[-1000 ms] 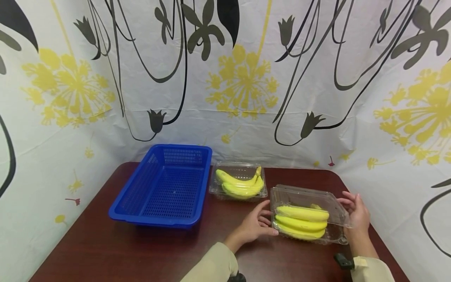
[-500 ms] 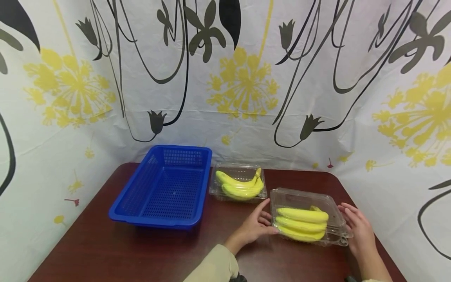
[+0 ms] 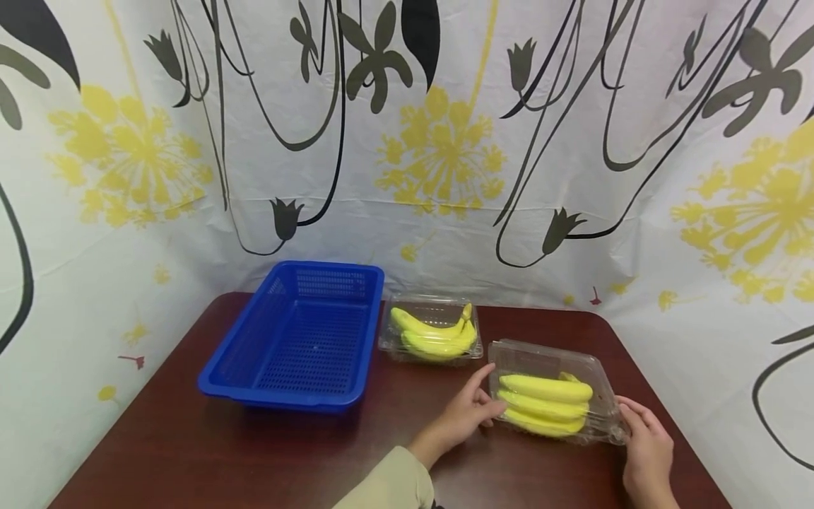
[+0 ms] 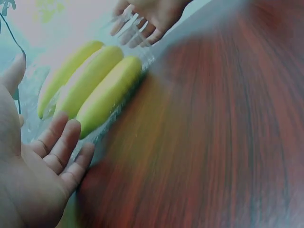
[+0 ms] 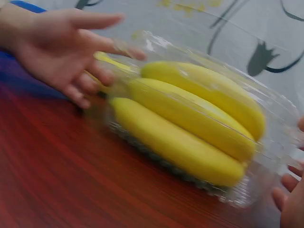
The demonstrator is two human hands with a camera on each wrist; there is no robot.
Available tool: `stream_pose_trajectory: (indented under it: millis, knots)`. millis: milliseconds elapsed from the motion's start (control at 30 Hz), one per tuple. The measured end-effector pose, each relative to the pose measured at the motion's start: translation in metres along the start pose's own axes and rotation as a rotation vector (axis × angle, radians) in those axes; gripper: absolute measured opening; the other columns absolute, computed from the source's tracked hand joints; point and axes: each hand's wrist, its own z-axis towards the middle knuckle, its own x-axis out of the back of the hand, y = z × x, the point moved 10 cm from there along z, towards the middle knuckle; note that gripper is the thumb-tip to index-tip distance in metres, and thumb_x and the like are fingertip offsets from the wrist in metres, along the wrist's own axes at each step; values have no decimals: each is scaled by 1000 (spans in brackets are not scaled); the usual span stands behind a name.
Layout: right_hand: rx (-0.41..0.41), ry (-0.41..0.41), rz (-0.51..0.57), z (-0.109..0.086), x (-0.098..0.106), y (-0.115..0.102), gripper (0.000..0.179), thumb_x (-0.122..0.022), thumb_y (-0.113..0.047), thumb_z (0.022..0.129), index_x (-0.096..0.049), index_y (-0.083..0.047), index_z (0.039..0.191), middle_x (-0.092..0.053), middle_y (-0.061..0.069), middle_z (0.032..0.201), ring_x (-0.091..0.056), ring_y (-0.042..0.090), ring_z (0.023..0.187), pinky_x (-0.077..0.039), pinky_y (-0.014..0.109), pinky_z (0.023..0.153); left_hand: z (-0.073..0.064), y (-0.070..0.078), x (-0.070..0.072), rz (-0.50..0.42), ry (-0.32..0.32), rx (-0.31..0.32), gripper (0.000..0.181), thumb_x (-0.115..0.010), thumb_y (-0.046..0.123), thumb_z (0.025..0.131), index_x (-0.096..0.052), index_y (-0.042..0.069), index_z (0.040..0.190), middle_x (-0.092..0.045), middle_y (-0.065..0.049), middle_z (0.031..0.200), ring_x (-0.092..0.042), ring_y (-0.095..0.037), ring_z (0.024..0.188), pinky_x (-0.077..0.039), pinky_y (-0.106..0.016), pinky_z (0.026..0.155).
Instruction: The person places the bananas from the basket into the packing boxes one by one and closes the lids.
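A clear plastic clamshell box [image 3: 552, 360] holding a bunch of bananas [image 3: 543, 404] lies on the table at the right in the head view. My left hand [image 3: 459, 420] is at its left end, index finger and thumb extended along the edge. At the opposite end my right hand [image 3: 649, 449] has its fingertips against the right edge, fingers fairly straight. The left wrist view shows the left fingers [image 4: 59, 147] spread beside the bananas [image 4: 97, 90]. In the right wrist view the bananas [image 5: 185, 123] show through the plastic, and the right hand is partly cut off.
Behind and left of that box stands another clear box [image 3: 388, 341] with bananas [image 3: 439, 336] inside. A blue perforated basket [image 3: 311, 353] sits on the left of the dark red-brown table [image 3: 210, 459]. A patterned cloth [image 3: 407, 155] hangs behind and at the sides.
The box's lid has come down at the right end. My right hand has shifted lower and nearer the front right corner. The left hand has stayed near the left end, its thumb slightly higher.
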Motion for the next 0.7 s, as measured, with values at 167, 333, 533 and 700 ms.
stream_pose_trajectory:
  millis: [167, 333, 533, 700]
  knots:
    - [19, 194, -7, -9, 6, 5, 20, -61, -23, 96, -72, -11, 110, -66, -14, 89, -56, 1, 83, -45, 12, 61, 1, -1, -3, -46, 65, 32, 58, -58, 23, 98, -36, 14, 150, -61, -9, 72, -61, -27, 59, -56, -41, 64]
    - [58, 247, -7, -9, 2, 5, 21, -59, -27, 97, -72, -14, 108, -65, -18, 84, -57, -1, 80, -45, 9, 62, 3, -2, -3, -66, 145, 79, 60, -65, 17, 92, -41, 16, 147, -63, -11, 69, -57, -20, 50, -55, -40, 58]
    - [96, 295, 46, -4, -3, 6, 19, -58, -26, 97, -72, -14, 103, -64, -15, 84, -56, 1, 81, -44, 8, 65, 10, -6, -5, -95, 183, 127, 72, -65, -3, 81, -40, 17, 146, -65, -10, 66, -54, -15, 44, -52, -31, 50]
    - [135, 306, 148, 1, -10, 8, 19, -57, -21, 98, -72, -10, 103, -65, -10, 86, -58, 3, 79, -46, 10, 64, 16, -8, -3, -107, 206, 156, 76, -62, -9, 79, -39, 18, 146, -66, -11, 68, -55, -14, 44, -52, -31, 50]
